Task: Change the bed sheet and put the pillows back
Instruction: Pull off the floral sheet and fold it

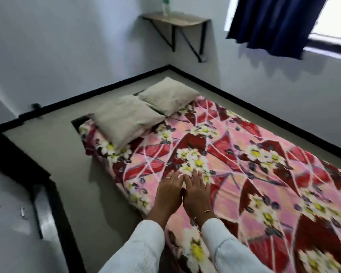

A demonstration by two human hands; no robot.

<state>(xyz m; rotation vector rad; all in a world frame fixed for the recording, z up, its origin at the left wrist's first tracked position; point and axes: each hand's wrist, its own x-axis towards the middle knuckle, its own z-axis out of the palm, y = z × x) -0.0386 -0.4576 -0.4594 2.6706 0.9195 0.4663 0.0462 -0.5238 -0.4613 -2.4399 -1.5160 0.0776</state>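
Pink and red florals fill the view: one bed sheet [244, 164] is spread across a low mattress on the floor [57, 154], reaching from near right to the far middle. Two grey pillows [126, 119] sit side by side at the far end of the bed, the left one just overlapping the right pillow [167, 95]. Two hands are out over the near left part of the sheet: the left hand [168, 191] and the right hand [197, 191] lie side by side, touching each other, fingers straight and flat, grasping nothing, and they look to be resting on the fabric, though the blur makes contact hard to confirm. Both arms wear pale sleeves [142, 249]. One ring shows on the left hand, and a thin bracelet on the right wrist. Far off, one wall shelf [175, 19] carries one bottle [166, 5]. One dark blue curtain [274, 22] hangs at the far right window.
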